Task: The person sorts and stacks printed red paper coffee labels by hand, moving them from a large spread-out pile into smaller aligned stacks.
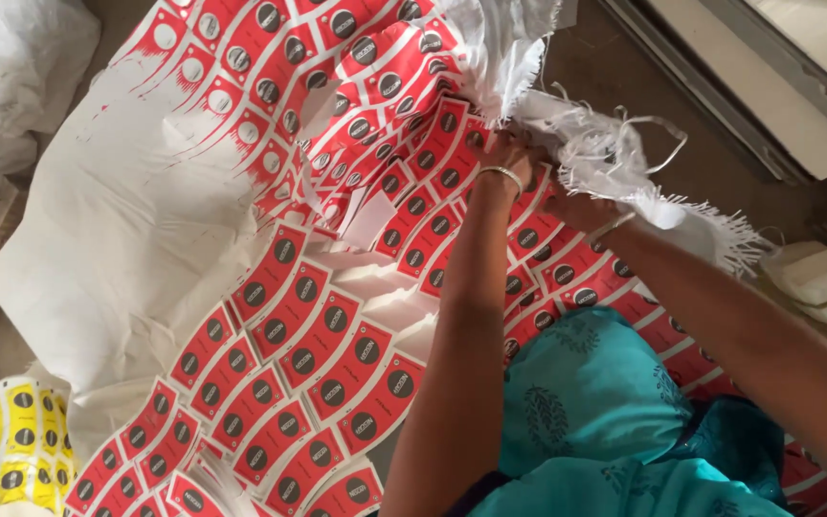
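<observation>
The fingers of the left hand [507, 148] are curled down into the red printed sheets [337, 354] right at the frayed mouth of the white woven sack [614, 158]. They look closed on a bunch of sheets, though the fingertips are buried and I cannot be sure of the grip. The right hand [576, 206] sits just beside it, mostly hidden under the sack's loose threads; whether it is open or closed cannot be told.

To do this well, I judge both hands should take the sheets flat and together, near their edges, so the die-cut strips do not tear or slide apart, with the sack mouth kept lifted clear of the fingers.

Out from the fingers, the red sheets spill toward the person across a white sack cloth [117, 239]. The stringy fringe above the fingers could snag on the bangle [502, 174]. Left of the hands lies open cloth for moving; to the right, a dark step edge [720, 96] closes in. Yellow sheets [16, 440] lie far off at the near left.
</observation>
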